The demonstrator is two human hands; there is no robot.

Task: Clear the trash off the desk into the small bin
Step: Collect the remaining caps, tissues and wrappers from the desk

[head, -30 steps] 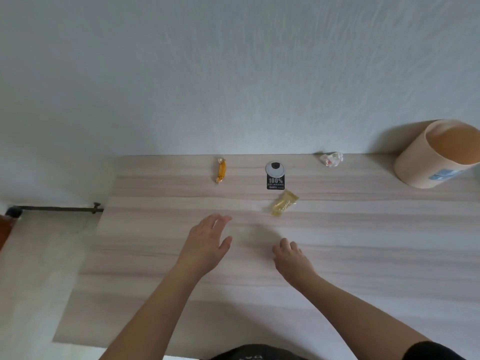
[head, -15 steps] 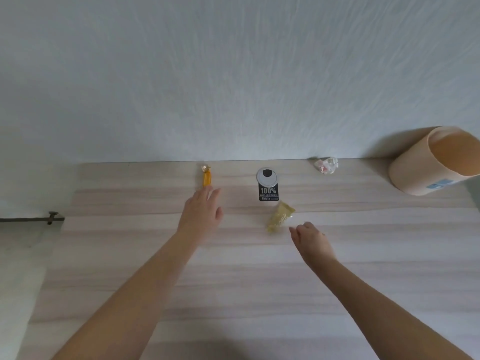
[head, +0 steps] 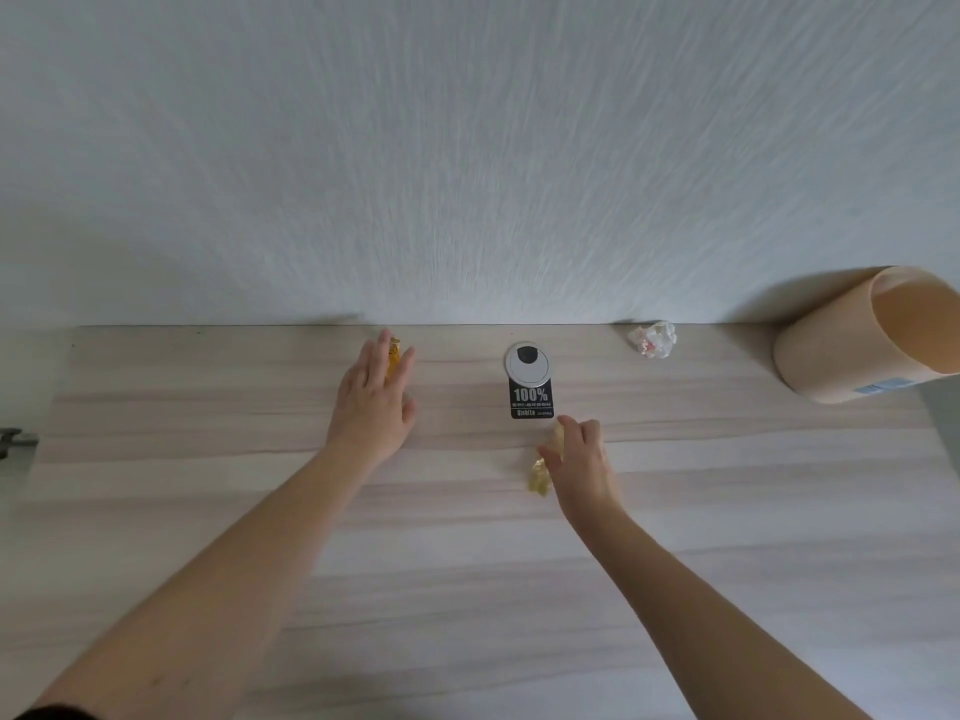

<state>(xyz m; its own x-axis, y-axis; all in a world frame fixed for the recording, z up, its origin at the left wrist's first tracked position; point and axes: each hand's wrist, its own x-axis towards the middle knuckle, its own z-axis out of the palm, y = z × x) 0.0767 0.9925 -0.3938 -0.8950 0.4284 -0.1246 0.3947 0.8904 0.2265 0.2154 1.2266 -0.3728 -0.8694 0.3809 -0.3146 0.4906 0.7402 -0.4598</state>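
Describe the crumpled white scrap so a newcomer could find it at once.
Start at the tan bin on the desk's far right, against the wall. Just left of it, along the back edge, lies the scrap. It alone is a white wad with red marks; the other wrappers are yellow or orange and sit by the hands.

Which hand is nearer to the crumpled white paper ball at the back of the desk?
The right hand. It lies in front and left of the paper ball, apart from it. The left hand is much farther left, over the orange wrapper.
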